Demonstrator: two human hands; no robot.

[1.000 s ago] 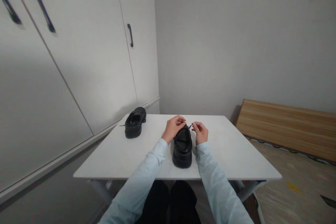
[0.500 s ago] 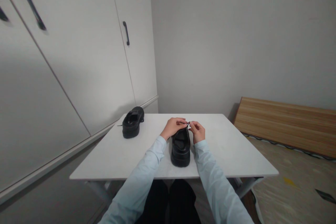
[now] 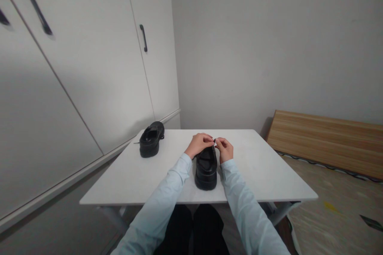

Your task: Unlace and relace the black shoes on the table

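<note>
The right hand point(image 3: 225, 150) has its thumb and fingertips pinched on a thin black lace point(image 3: 214, 141), just above the far, toe-side part of a black, glossy low shoe with a thick sole point(image 3: 206, 174). The left hand point(image 3: 199, 144) reaches in from the other side of that shoe, its thumb and fingers bent close together at the lace, nearly meeting the right fingertips; from where I sit, I cannot tell whether it grips the lace too, as the spot is too small. I have the shoe upright near the front edge of a white rectangular table point(image 3: 119, 185), right of the middle of my view, heel toward me and its dark opening showing between the wrists. Both forearms come up over the front edge in pale blue long sleeves point(image 3: 163, 199), and below it I see knees in black trousers point(image 3: 208, 227). Well off to the left, near the table's far left corner, I get a second black shoe point(image 3: 150, 140), also upright, with a lace end sticking out to its left. Beyond it stand white cabinet doors point(image 3: 89, 48) with dark bar handles, meeting a plain grey wall point(image 3: 254, 48). On the right, a wood-grain board point(image 3: 326, 143) leans by the wall above a beige floor point(image 3: 323, 195)
</note>
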